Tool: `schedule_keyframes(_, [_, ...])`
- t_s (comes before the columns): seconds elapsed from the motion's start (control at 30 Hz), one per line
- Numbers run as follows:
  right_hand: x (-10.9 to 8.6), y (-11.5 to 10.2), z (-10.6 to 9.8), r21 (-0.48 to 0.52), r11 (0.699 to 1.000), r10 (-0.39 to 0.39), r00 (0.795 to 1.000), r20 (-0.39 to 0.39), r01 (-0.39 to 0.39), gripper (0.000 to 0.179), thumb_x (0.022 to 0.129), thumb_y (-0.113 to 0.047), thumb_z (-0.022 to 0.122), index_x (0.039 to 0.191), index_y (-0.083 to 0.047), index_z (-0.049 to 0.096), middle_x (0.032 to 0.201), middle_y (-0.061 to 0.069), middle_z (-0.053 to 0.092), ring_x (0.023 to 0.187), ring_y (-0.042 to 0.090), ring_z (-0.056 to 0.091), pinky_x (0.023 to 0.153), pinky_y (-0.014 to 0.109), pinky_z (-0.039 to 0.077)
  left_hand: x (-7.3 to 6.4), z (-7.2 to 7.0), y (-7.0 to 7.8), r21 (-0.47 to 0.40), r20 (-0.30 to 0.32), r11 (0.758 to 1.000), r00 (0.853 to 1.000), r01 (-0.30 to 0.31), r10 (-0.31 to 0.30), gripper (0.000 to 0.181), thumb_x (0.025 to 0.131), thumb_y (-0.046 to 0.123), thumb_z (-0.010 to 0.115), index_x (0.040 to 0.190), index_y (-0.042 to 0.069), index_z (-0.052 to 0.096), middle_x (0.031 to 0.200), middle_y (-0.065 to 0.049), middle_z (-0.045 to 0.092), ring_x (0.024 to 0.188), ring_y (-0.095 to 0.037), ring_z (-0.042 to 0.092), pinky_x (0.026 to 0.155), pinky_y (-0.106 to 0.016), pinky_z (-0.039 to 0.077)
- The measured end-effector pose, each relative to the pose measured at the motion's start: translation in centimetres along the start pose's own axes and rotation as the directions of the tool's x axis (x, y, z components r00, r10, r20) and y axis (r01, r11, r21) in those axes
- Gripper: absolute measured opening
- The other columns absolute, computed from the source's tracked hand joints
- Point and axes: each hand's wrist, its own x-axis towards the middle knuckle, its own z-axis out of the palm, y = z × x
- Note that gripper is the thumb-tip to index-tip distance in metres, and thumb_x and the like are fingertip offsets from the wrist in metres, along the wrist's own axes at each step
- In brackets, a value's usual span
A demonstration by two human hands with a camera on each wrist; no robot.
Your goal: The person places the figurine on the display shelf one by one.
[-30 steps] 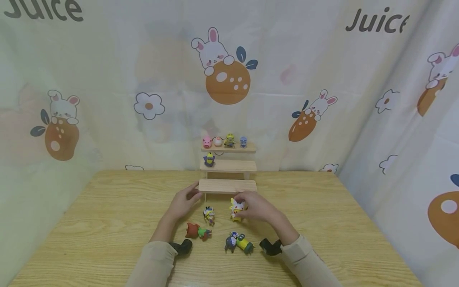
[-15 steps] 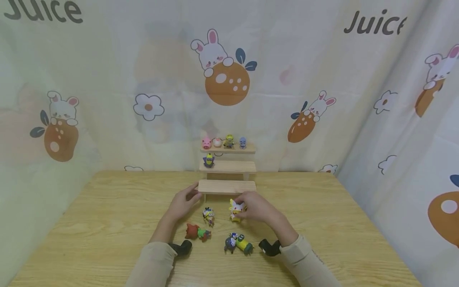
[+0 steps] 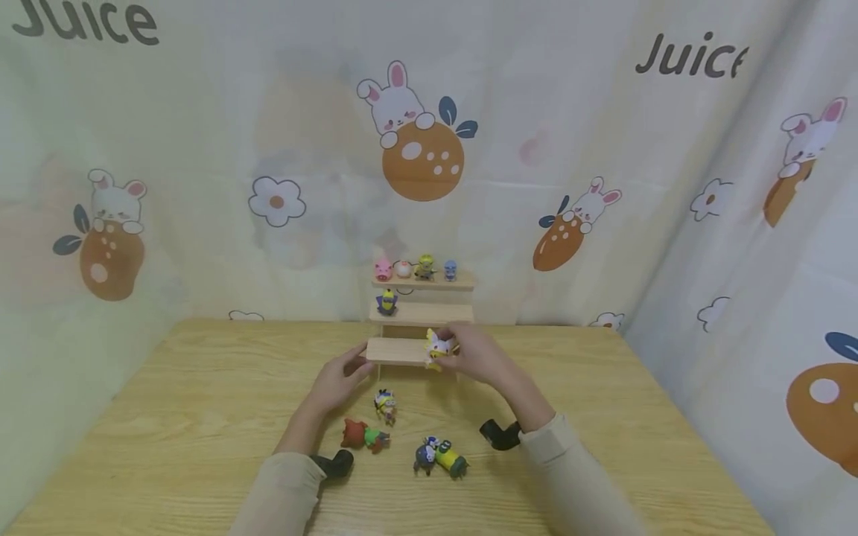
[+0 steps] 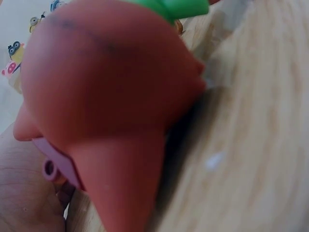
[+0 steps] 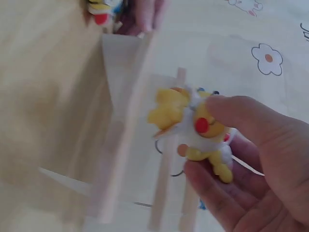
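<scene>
My right hand (image 3: 477, 356) pinches a yellow-and-white toy figurine (image 3: 439, 347) with red cheeks between thumb and fingers. In the head view the toy is at the right part of the lowest step of a wooden display shelf (image 3: 395, 351); whether it touches the step I cannot tell. In the right wrist view the figurine (image 5: 207, 130) tilts in front of the blurred steps. My left hand (image 3: 339, 382) grips the left end of that lowest step with thumb and fingertips. A red-headed figurine (image 4: 111, 72) fills much of the left wrist view, hiding most of that hand.
On the table (image 3: 550, 491) lie a minion figurine (image 3: 385, 404), the red-and-green figurine (image 3: 365, 435), a dark figurine (image 3: 425, 455) and a yellow-and-green one (image 3: 451, 459). Several toys, including a pink pig (image 3: 383, 269), stand on the top step. A purple-caped figurine (image 3: 386, 302) stands on the middle step.
My right hand has lifted the yellow-and-white figurine from in front of the shelf up to the lowest step. My left hand has stayed at the shelf's left end. The head view has shifted slightly.
</scene>
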Motion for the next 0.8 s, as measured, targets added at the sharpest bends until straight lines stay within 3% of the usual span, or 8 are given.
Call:
schedule_keyframes(0.3, [5.2, -1.8, -3.2, -0.099, 0.995, -0.003, 0.999, -0.054, -0.002, 0.043, 0.081, -0.026, 0.076, 0.116, -0.005, 0.064, 0.112, 0.009, 0.065, 0.102, 0.024, 0.062, 0.087, 0.037, 0.053, 0.1, 0.1, -0.2, 0.004, -0.004, 1.000, 1.000, -0.012, 0.012, 0.057, 0.093, 0.037, 0.058, 0.144, 0.015, 0.042, 0.120, -0.010, 0.066, 0.115, -0.027, 0.059, 0.106, -0.045, 0.041])
schedule_keyframes(0.57, [8.2, -1.9, -2.4, -0.151, 0.987, 0.044, 0.997, -0.058, -0.052, 0.042, 0.082, -0.026, 0.075, 0.118, -0.008, 0.064, 0.126, 0.013, 0.058, 0.110, 0.029, 0.057, 0.092, 0.041, 0.051, 0.1, 0.4, -0.5, -0.018, 0.005, 1.000, 1.000, 0.009, -0.009, 0.057, 0.093, 0.039, 0.058, 0.144, 0.018, 0.043, 0.118, -0.007, 0.066, 0.114, -0.024, 0.060, 0.105, -0.043, 0.043])
schedule_keyframes(0.8, [8.9, -2.1, -1.5, -0.115, 0.990, 0.076, 0.993, -0.093, -0.086, 0.040, 0.081, -0.022, 0.075, 0.118, -0.008, 0.065, 0.121, 0.014, 0.056, 0.105, 0.028, 0.056, 0.090, 0.040, 0.051, 0.2, 0.1, -0.3, -0.010, -0.006, 1.000, 1.000, 0.020, -0.020, 0.057, 0.093, 0.038, 0.059, 0.144, 0.019, 0.043, 0.119, -0.007, 0.066, 0.115, -0.025, 0.059, 0.105, -0.043, 0.042])
